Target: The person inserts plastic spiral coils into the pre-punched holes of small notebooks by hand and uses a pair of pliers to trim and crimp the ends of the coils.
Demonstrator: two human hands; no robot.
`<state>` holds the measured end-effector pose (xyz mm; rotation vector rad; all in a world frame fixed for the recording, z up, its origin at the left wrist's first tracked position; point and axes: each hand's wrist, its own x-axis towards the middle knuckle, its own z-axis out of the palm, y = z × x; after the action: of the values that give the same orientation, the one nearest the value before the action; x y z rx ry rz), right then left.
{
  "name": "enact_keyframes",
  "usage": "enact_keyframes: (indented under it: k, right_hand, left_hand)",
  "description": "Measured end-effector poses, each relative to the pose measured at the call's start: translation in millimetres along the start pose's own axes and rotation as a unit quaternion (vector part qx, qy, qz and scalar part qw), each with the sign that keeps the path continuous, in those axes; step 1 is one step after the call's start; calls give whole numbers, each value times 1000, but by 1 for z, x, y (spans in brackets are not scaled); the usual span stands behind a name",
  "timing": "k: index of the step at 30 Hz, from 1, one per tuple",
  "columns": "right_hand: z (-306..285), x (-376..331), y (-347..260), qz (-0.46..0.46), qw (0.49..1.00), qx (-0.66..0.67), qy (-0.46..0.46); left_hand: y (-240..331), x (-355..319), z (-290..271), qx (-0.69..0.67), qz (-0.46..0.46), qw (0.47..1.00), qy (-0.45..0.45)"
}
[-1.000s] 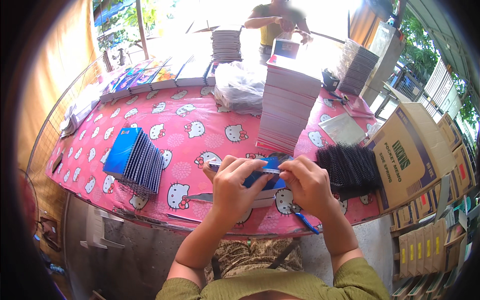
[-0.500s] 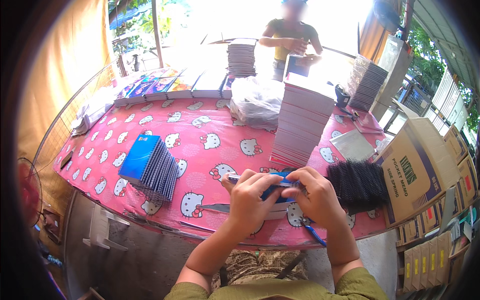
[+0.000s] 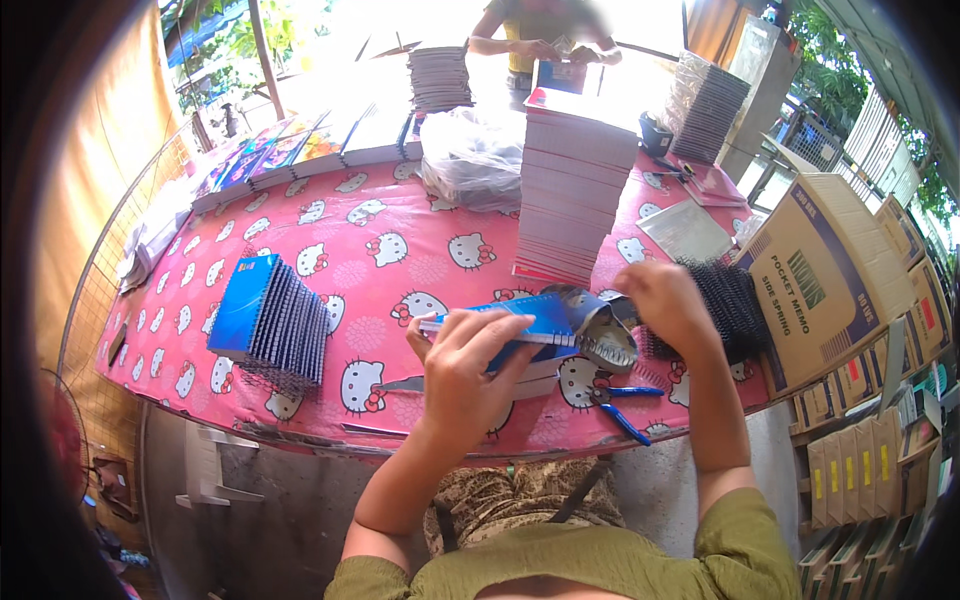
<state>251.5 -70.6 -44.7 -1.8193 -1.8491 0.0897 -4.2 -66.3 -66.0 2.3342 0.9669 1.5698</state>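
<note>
My left hand (image 3: 465, 375) grips a blue-covered notebook (image 3: 535, 318) by its left side, tilted above the table, with its holed edge toward the right. Beneath it lies a small stack of pages (image 3: 530, 388). My right hand (image 3: 662, 300) is raised just left of a pile of black spiral coils (image 3: 718, 312); its fingers are curled together, and what they hold, if anything, does not show. Between the notebook and that hand sits a grey, dark-edged object (image 3: 605, 335) with a coil along its edge. Blue-handled pliers (image 3: 625, 408) lie in front of it.
A stack of blue spiral notebooks (image 3: 268, 315) stands left; a tall stack of pages (image 3: 575, 190) rises ahead. Around them are a plastic bag (image 3: 475, 155), a row of books (image 3: 290, 150) and a cardboard box (image 3: 815, 290). Across the table, a person (image 3: 545, 40) handles a book.
My right hand has left the notebook and moved right and up toward the coils. The left hand keeps the notebook, now showing its blue cover. The whole view has shifted.
</note>
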Motion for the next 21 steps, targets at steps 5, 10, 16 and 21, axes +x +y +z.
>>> enact_keyframes:
  k: [5, 10, 16, 21]
  right_hand:
    - [73, -39, 43, 1, 968, -181, -176]
    - [18, -9, 38, 60, 993, 82, -52]
    - [25, 13, 45, -88, 902, 419, -50]
    - [9, 15, 31, -103, 880, 458, -73]
  left_hand:
    - [-17, 12, 10, 32, 23, 999, 13]
    - [-20, 13, 8, -40, -33, 999, -18]
    - [-17, 19, 12, -32, -33, 999, -25]
    - [-18, 20, 14, -19, -30, 999, -23]
